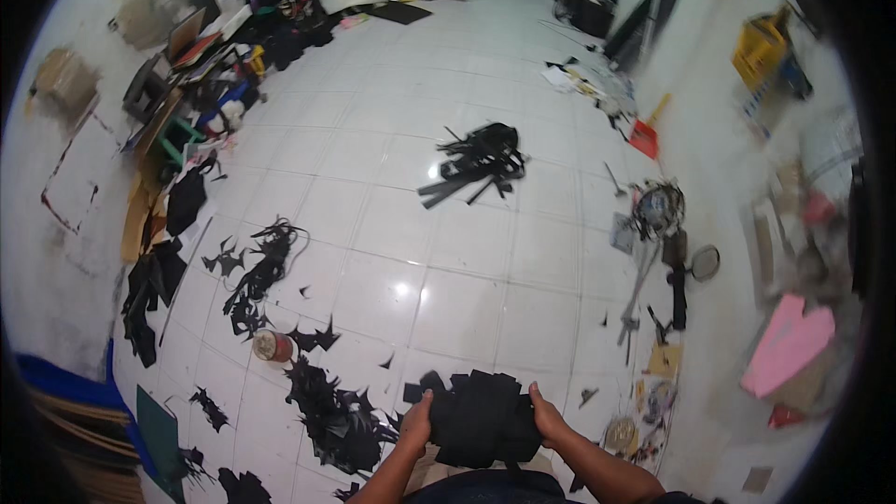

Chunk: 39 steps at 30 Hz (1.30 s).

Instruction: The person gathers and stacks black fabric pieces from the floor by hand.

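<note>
Both my hands are closed around the sides of a bundle of flat black pieces [481, 415], fabric-like, held low in front of my body. My left hand [417, 420] grips its left edge with the thumb up, and my right hand [549, 418] grips the right edge the same way. The pieces overlap unevenly, with corners sticking out at the top. Left of my left hand lies a heap of jagged black scraps [334, 420] on the floor. My fingers under the bundle are hidden.
White tiles [392, 252] cover the floor. Ahead lies a pile of black strips [483, 163]; more scraps [264, 271] and a reddish jar [273, 346] are at the left. Clutter lines both walls, with a red dustpan [644, 138] and a standing fan [658, 210] at the right.
</note>
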Each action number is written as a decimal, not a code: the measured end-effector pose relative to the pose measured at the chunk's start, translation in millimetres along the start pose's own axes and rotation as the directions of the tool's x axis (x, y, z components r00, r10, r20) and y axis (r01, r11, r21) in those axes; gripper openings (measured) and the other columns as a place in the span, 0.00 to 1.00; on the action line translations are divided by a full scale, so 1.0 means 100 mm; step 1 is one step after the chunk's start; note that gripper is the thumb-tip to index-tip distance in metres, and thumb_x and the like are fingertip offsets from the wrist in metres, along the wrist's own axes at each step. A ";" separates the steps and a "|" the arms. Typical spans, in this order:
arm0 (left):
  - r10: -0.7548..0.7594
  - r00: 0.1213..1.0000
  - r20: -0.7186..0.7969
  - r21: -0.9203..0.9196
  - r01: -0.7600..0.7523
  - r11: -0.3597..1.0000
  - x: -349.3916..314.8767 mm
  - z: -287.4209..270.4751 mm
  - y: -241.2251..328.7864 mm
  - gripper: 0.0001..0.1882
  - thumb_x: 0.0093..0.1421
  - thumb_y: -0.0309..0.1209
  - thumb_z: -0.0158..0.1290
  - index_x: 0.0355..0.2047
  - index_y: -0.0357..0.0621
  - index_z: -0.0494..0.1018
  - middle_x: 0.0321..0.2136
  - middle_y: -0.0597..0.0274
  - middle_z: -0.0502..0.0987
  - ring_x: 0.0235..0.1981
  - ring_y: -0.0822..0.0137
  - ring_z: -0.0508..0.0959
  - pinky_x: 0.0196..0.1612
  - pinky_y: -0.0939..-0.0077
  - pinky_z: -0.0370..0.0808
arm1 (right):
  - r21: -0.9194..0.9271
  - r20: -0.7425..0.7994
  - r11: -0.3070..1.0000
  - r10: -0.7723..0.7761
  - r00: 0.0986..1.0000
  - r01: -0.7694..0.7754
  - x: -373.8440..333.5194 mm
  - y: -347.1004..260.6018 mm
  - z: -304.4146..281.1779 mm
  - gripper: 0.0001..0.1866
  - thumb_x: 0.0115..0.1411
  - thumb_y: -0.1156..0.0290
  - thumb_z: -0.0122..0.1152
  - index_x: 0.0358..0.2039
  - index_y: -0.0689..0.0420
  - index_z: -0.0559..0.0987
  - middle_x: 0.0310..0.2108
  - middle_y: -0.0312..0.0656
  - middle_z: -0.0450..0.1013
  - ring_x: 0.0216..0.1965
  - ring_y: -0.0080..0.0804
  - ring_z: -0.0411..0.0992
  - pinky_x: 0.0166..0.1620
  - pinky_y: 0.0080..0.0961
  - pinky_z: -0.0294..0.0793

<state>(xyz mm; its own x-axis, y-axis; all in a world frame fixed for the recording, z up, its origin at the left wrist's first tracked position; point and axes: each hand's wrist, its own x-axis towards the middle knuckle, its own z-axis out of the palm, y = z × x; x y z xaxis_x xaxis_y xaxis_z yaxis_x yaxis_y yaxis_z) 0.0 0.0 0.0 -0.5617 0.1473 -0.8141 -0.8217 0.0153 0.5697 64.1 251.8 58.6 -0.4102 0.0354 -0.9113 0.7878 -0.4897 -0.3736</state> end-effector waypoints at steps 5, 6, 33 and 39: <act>0.041 0.998 0.038 0.021 -0.042 0.999 1.06 -0.32 2.47 0.33 0.65 0.53 0.40 0.47 0.30 0.72 0.42 0.50 0.76 0.44 0.63 0.75 0.50 0.73 0.67 | 0.051 0.073 0.994 -0.103 0.992 0.099 0.98 -1.87 1.25 0.43 0.61 0.34 0.39 0.52 0.66 0.68 0.48 0.53 0.71 0.49 0.42 0.70 0.55 0.38 0.68; 0.050 0.997 -0.053 0.025 -0.049 0.998 1.28 -0.53 2.33 0.33 0.64 0.54 0.41 0.46 0.30 0.71 0.42 0.51 0.76 0.43 0.62 0.75 0.50 0.71 0.68 | 0.019 0.086 0.998 -0.065 0.994 0.063 1.03 -2.01 1.44 0.43 0.61 0.34 0.39 0.52 0.66 0.68 0.48 0.53 0.71 0.49 0.42 0.70 0.55 0.37 0.68; 0.052 0.980 -0.194 -0.222 -0.096 0.970 6.25 -2.57 10.65 0.33 0.64 0.55 0.40 0.47 0.33 0.72 0.43 0.50 0.76 0.43 0.61 0.75 0.48 0.68 0.69 | -0.254 0.235 0.966 0.008 0.972 0.053 5.06 -9.77 7.31 0.52 0.55 0.27 0.37 0.60 0.66 0.60 0.54 0.56 0.65 0.53 0.44 0.67 0.56 0.40 0.67; 0.024 0.984 -0.179 -0.281 -0.074 0.957 7.66 -3.05 12.30 0.34 0.62 0.56 0.42 0.48 0.33 0.71 0.45 0.50 0.75 0.45 0.61 0.74 0.50 0.70 0.68 | -0.180 0.293 0.983 0.036 0.955 0.019 6.29 -11.20 8.39 0.48 0.57 0.29 0.37 0.56 0.65 0.65 0.52 0.55 0.66 0.51 0.44 0.67 0.56 0.38 0.67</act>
<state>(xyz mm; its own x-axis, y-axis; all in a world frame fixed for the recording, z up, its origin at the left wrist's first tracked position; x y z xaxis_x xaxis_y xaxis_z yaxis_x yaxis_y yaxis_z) -1470.4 -170.4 43.1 -0.5892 -0.0313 -0.8074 -0.7718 -0.2741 0.5738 -1462.1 91.3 48.6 -0.4987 -0.2392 -0.8331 0.8498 -0.3242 -0.4156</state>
